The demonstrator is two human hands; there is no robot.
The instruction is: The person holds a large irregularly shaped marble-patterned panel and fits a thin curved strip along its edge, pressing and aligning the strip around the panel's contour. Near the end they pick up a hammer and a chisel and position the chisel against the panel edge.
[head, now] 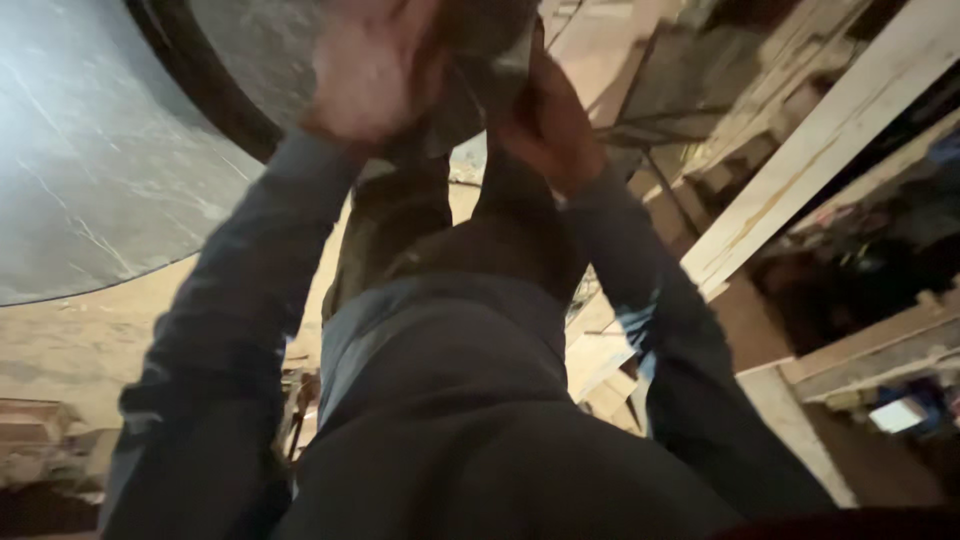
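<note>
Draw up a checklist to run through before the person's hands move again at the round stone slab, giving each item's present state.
1. Left hand on the round stone slab: ok, pressed against its edge, blurred.
2. Right hand gripping something: cannot tell, the thing is dark and blurred.
3. Slab's support: cannot tell, hidden.
4. Footing: cannot tell, the legs hide the feet.
5. Surroundings: not ok, wooden planks lie close by.

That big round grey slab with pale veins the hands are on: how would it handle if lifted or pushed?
The round grey slab looks like veined stone, so probably stiff and heavy for its size. Its polished sheen suggests a slippery grip. The left hand and right hand hold near its dark rim; a knock there might chip it.
</note>
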